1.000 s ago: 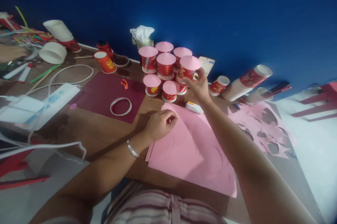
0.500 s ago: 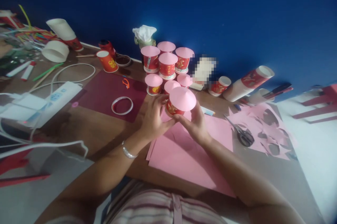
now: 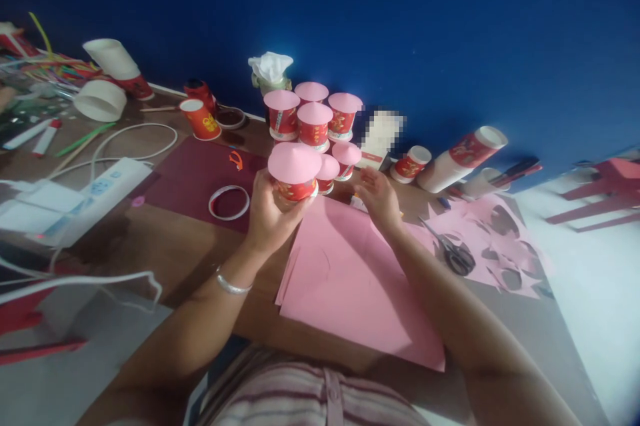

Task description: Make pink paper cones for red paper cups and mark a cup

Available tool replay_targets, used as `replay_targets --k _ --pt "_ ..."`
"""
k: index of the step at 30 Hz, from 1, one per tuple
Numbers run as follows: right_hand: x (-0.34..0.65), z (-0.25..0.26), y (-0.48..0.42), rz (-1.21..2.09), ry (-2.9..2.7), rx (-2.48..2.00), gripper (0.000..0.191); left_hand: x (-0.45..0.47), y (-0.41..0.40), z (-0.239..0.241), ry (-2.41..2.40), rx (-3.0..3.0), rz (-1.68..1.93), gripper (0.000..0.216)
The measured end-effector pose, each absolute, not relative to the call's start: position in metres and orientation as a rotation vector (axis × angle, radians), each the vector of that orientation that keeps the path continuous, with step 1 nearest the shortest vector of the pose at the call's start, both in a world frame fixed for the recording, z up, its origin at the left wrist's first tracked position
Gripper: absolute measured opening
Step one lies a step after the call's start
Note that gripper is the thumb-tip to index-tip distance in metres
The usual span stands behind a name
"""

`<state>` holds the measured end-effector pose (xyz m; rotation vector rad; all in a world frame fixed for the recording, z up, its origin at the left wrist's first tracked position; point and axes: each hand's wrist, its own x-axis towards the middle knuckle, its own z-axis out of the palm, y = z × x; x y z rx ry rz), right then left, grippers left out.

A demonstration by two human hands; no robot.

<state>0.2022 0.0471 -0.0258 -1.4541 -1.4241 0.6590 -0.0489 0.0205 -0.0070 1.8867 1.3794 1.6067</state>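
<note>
My left hand (image 3: 270,213) is wrapped around a red paper cup with a pink paper cone lid (image 3: 294,171), holding it up above the table edge. My right hand (image 3: 379,195) rests with fingers spread near the top of a stack of pink paper sheets (image 3: 350,279), next to a glue stick that is mostly hidden behind it. Behind both hands stands a cluster of several red cups with pink cone lids (image 3: 314,121). A silver bracelet sits on my left wrist.
Scissors (image 3: 453,254) lie on pink paper scraps (image 3: 500,246) at the right. A tape roll (image 3: 229,202) lies on a dark red sheet (image 3: 200,179). A white power strip (image 3: 95,193) with cables sits left. Stacked cups (image 3: 463,158) lie by the blue wall.
My right hand took a lidded cup from the cluster and brought it in front of me. The cup passed to my left hand, which moved it left; my right hand let go.
</note>
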Motion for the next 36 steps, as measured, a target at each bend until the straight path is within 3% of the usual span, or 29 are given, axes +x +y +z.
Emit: replay_targets --k 14,24,32,36 --pt "0.192 -0.032 0.072 0.684 -1.513 -1.577 0.047 -0.072 0.038 -0.009 1.594 1.827 1.661 0.055" --pt "0.193 -0.027 0.062 0.56 -1.549 -1.577 0.051 -0.086 0.05 -0.021 1.688 1.86 1.719 0.057" --pt "0.185 -0.009 0.024 0.404 -1.793 -1.43 0.02 -0.083 0.051 -0.018 1.682 1.88 1.725 0.056" --pt "0.181 -0.005 0.016 0.428 -1.823 -1.411 0.016 -0.081 0.052 -0.02 1.64 1.873 1.749 0.057"
